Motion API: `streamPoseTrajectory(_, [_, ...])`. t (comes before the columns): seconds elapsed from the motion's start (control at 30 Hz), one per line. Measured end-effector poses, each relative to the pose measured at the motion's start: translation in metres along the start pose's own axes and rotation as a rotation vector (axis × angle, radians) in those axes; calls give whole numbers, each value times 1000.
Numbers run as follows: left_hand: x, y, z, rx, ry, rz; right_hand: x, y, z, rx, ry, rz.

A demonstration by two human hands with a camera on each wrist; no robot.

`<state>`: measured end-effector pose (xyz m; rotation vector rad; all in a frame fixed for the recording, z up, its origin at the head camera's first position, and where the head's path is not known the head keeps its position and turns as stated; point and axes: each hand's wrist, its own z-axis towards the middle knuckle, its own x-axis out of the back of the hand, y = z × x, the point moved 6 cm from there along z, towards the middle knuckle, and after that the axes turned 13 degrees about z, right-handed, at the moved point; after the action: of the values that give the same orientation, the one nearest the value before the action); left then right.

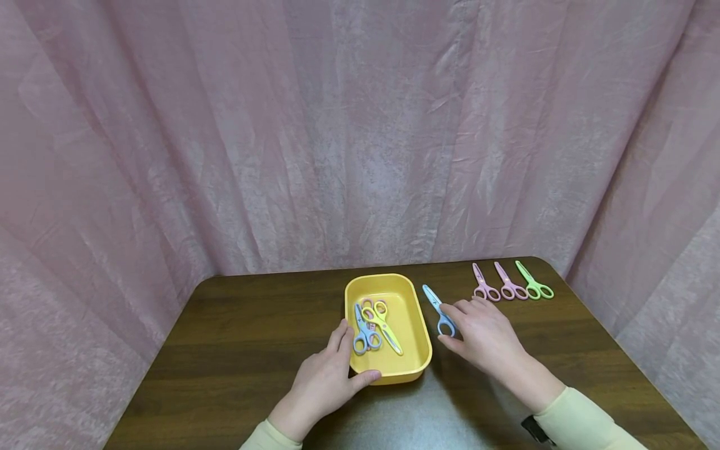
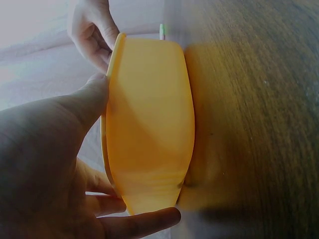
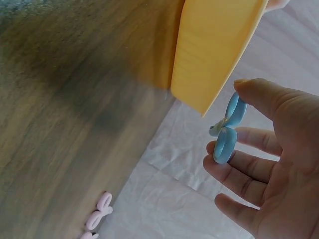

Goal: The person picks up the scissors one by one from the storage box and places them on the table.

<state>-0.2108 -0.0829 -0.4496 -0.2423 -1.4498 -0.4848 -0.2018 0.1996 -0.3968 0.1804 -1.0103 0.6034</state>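
Observation:
Blue scissors [image 1: 432, 299] are held by the handle loops [image 3: 226, 142] between the thumb and fingers of my right hand [image 1: 485, 332]. They are off the tabletop, beside the yellow tray's right wall, with the blades pointing away from me. My left hand [image 1: 323, 375] rests at the near left corner of the yellow tray [image 1: 423, 337], thumb on the near rim [image 2: 110, 74] and extended fingers along the left side. Inside the tray lie blue scissors [image 1: 360, 322], yellow scissors [image 1: 388, 334] and pink scissors [image 1: 367, 304], partly covered by the yellow ones.
At the table's far right, two pairs of pinkish-purple scissors [image 1: 480, 281] and green scissors [image 1: 529, 279] lie in a row. The dark wooden table [image 1: 253, 325] has rounded far corners. Pink curtains [image 1: 337, 156] hang behind it and at both sides.

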Motion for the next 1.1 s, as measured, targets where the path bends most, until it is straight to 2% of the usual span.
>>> streamPoseTrajectory(0.4, [-1, 0, 0, 2, -4, 3, 5, 3, -15, 23, 57, -15])
streamPoseTrajectory(1.1, [1, 1, 0, -4, 9, 11, -11, 4, -32, -46, -56, -4])
